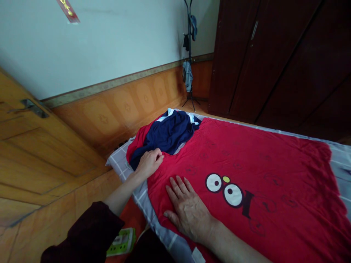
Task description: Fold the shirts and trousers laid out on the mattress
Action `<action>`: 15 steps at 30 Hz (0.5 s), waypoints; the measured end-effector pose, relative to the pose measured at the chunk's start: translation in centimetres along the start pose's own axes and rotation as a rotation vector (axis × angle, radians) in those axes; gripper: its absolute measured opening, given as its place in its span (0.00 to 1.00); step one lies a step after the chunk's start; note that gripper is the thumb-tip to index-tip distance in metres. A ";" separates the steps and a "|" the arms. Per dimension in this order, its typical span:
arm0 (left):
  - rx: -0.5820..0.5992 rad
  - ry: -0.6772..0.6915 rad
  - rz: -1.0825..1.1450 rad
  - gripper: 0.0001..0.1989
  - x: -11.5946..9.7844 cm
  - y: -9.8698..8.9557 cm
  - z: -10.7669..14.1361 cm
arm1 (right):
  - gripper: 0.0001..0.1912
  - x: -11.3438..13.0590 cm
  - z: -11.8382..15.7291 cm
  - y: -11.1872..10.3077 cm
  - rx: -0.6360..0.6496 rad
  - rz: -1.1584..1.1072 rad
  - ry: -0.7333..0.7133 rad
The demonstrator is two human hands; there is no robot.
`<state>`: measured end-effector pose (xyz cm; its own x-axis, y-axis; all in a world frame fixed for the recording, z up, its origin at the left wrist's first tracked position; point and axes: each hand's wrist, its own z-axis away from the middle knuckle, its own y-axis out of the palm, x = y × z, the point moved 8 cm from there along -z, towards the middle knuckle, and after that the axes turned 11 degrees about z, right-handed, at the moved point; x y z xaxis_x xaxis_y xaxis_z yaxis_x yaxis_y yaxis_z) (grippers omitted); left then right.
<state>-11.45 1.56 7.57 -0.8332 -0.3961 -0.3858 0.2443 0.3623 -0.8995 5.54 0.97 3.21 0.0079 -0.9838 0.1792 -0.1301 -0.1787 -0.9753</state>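
Note:
A red garment (208, 146) printed with cartoon eyes and a dark mark lies spread out on a bed or table covered with a grey checked cloth (141, 195). At its left edge, my left hand (150, 162) is closed, with thumb and fingers pinching the red fabric. My right hand (189, 210) lies flat on the garment with its fingers stretched out, left of the printed eyes. Just beyond my left hand sits a crumpled navy garment (170, 131) with white trim. Some red cloth (137, 140) shows along the navy one's left side.
A yellow wooden door (49, 146) stands on the left. Below the covered surface is a green box-like object (122, 241). A black coat stand (189, 54) with hung items fills the far corner, beside a dark wardrobe (260, 73) along the right.

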 end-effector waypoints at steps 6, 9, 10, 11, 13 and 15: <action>-0.011 -0.039 0.071 0.08 -0.3 -0.4 0.5 | 0.34 0.0 0.0 -0.2 0.006 -0.010 -0.019; 0.034 -0.088 0.038 0.12 0.0 0.2 0.6 | 0.34 -0.1 0.0 -0.2 0.018 -0.025 -0.015; 0.041 -0.107 0.021 0.14 0.2 0.4 0.5 | 0.34 -0.1 0.0 -0.3 0.021 -0.031 -0.014; 0.047 -0.129 0.031 0.15 0.5 0.5 0.4 | 0.34 -0.1 0.0 -0.3 0.023 -0.036 -0.014; 0.061 -0.167 0.126 0.16 1.1 1.0 0.0 | 0.34 -0.1 0.1 -0.6 0.021 -0.049 -0.009; 0.078 -0.182 0.254 0.15 1.4 1.6 -0.4 | 0.34 -0.1 0.1 -0.8 0.018 -0.060 -0.001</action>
<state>-12.45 1.91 5.66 -0.6399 -0.4488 -0.6238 0.4761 0.4056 -0.7802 5.77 1.20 3.98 0.0158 -0.9712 0.2377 -0.1117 -0.2380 -0.9648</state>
